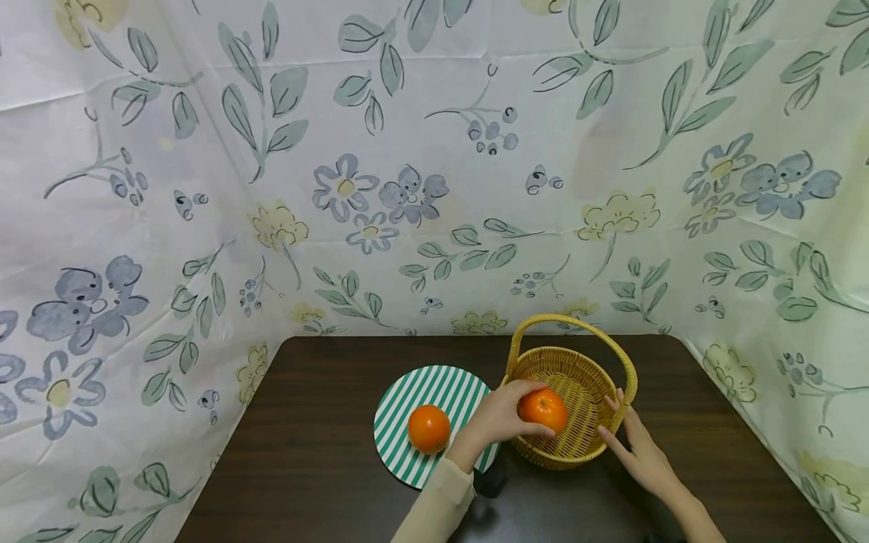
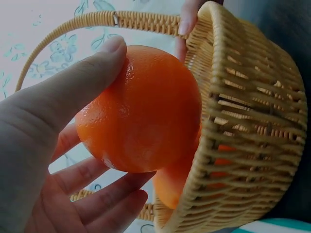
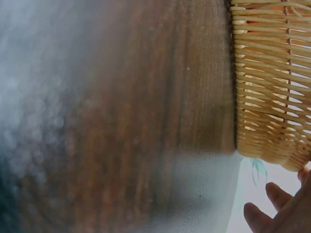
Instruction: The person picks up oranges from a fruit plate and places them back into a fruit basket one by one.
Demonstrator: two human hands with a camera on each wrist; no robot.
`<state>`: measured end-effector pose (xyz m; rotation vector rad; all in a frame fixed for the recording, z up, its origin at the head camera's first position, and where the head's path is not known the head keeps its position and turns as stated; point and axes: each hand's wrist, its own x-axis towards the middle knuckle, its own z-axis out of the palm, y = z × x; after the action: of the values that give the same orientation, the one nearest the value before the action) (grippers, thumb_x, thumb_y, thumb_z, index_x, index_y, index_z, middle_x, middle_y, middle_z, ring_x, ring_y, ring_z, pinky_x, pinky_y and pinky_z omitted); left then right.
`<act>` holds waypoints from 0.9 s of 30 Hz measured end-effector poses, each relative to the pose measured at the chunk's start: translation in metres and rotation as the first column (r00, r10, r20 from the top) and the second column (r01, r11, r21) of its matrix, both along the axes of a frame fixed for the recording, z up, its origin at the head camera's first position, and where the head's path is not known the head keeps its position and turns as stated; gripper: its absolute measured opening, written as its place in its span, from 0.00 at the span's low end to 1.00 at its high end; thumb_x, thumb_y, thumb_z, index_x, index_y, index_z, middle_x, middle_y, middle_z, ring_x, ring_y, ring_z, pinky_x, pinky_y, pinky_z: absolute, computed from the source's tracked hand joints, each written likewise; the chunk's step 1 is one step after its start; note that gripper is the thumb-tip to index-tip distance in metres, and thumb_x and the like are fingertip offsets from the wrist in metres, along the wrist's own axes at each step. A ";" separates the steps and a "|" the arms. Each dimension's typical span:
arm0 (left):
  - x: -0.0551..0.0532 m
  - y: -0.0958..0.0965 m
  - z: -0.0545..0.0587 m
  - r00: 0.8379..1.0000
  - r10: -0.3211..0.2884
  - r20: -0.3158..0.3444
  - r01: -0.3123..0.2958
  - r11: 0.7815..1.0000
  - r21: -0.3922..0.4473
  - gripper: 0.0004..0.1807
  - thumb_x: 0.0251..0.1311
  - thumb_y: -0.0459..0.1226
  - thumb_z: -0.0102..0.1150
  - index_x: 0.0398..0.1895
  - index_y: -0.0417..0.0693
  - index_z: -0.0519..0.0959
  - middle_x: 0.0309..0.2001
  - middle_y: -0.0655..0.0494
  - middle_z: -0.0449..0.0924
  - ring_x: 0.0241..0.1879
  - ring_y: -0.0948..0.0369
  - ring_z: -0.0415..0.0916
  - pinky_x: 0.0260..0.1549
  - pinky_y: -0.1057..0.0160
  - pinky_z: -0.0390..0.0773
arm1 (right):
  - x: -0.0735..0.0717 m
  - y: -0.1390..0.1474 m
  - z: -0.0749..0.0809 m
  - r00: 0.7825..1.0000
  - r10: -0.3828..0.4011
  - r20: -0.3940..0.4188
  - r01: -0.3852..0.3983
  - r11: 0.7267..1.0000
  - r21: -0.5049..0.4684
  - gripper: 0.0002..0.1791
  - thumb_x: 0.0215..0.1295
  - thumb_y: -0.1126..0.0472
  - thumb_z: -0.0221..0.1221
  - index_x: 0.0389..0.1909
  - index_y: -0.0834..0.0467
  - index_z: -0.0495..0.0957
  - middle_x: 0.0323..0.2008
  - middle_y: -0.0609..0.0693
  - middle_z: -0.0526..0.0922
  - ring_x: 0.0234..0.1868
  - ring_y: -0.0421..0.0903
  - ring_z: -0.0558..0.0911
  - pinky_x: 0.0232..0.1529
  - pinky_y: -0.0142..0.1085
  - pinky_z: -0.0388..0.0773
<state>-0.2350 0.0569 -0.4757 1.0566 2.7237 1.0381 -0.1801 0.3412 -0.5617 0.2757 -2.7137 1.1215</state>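
Note:
My left hand (image 1: 497,416) holds an orange (image 1: 545,409) between thumb and fingers, over the left side of the wicker basket (image 1: 597,445). In the left wrist view another orange (image 2: 169,188) shows inside the basket, below the held one; in the head view the hand hides it. My right hand (image 1: 641,451) grips the basket's right rim by the foot of the handle (image 1: 631,369), with the thumb in front and fingers behind. A third orange (image 1: 429,429) lies on a round green-and-white striped mat (image 1: 434,379) to the left.
The dark brown table (image 1: 305,445) carries the mat and the basket side by side. The basket's tall handle arches over its opening. Flowered cloth (image 1: 407,302) hangs behind the table and along both sides.

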 end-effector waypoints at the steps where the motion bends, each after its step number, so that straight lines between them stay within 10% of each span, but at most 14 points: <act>1: 0.000 0.001 -0.001 1.000 -0.004 -0.002 0.004 1.000 -0.003 0.40 0.44 0.61 0.65 0.63 0.64 0.68 0.59 0.66 0.71 0.50 0.67 0.73 0.43 0.67 0.76 | 0.000 0.000 0.000 1.000 0.000 0.001 0.000 1.000 -0.001 0.36 0.69 0.55 0.50 0.73 0.53 0.46 0.73 0.47 0.28 0.69 0.69 0.42 0.47 0.74 0.51; 16: 0.004 0.015 -0.009 0.998 -0.028 -0.057 0.024 0.997 -0.071 0.40 0.44 0.63 0.63 0.63 0.67 0.67 0.58 0.69 0.71 0.49 0.68 0.73 0.42 0.68 0.75 | -0.002 0.002 0.002 1.000 -0.001 0.002 0.001 1.000 0.001 0.39 0.69 0.55 0.50 0.74 0.52 0.39 0.72 0.60 0.39 0.70 0.65 0.44 0.49 0.71 0.55; 27: 0.003 0.023 -0.021 0.997 -0.008 -0.070 0.002 0.996 -0.087 0.39 0.44 0.63 0.63 0.63 0.70 0.67 0.60 0.70 0.70 0.51 0.67 0.73 0.44 0.65 0.75 | -0.001 0.000 0.000 1.000 -0.013 0.008 0.013 1.000 0.010 0.36 0.69 0.54 0.50 0.73 0.52 0.44 0.73 0.48 0.30 0.70 0.66 0.43 0.48 0.72 0.53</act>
<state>-0.2323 0.0800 -0.4967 1.1060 2.7911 0.8898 -0.1814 0.3412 -0.5614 0.2552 -2.7254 1.1078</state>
